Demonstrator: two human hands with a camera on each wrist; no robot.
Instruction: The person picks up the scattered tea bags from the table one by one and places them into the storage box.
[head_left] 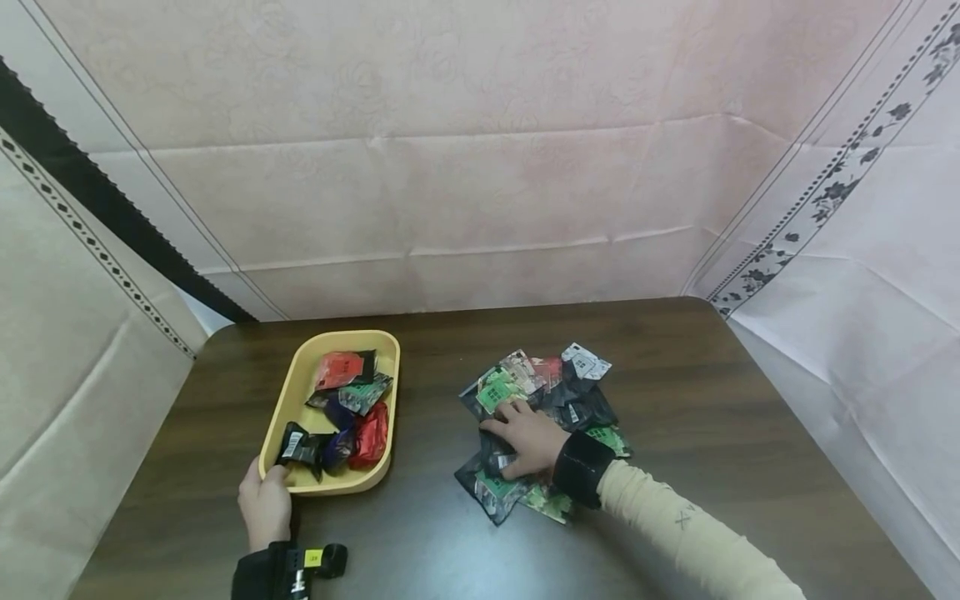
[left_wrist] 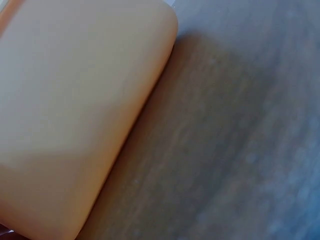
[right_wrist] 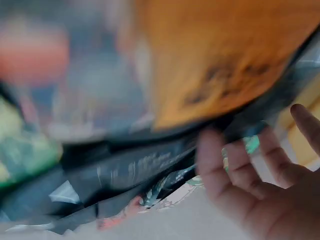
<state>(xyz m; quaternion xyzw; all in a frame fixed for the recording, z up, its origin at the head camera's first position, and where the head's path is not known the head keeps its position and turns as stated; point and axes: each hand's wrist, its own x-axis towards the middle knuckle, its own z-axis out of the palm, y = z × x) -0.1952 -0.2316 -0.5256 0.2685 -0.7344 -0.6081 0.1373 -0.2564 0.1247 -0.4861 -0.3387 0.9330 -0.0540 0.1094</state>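
Observation:
My left hand (head_left: 266,504) grips the near left corner of a yellow plastic tray (head_left: 352,340). Inside it lie several small wrapped packets, among them a shiny red packet (head_left: 370,437), a black packet (head_left: 300,446) and a red-and-black packet (head_left: 339,368). The left wrist view is filled by the tray's smooth outer side (left_wrist: 75,100). On the right, my right hand (head_left: 528,437) rests with spread fingers on a heap of dark packets (head_left: 588,408) with green, red and white labels. Close up, the right wrist view shows an orange-labelled packet (right_wrist: 215,55), blurred, beside the fingers.
Both the tray and the heap are on a dark brown wooden table (head_left: 427,400), with a stretch of tabletop between them. Pale patterned cloth (head_left: 450,192) hangs behind the far edge and along the sides. A black camera (head_left: 330,560) sits at the left wrist.

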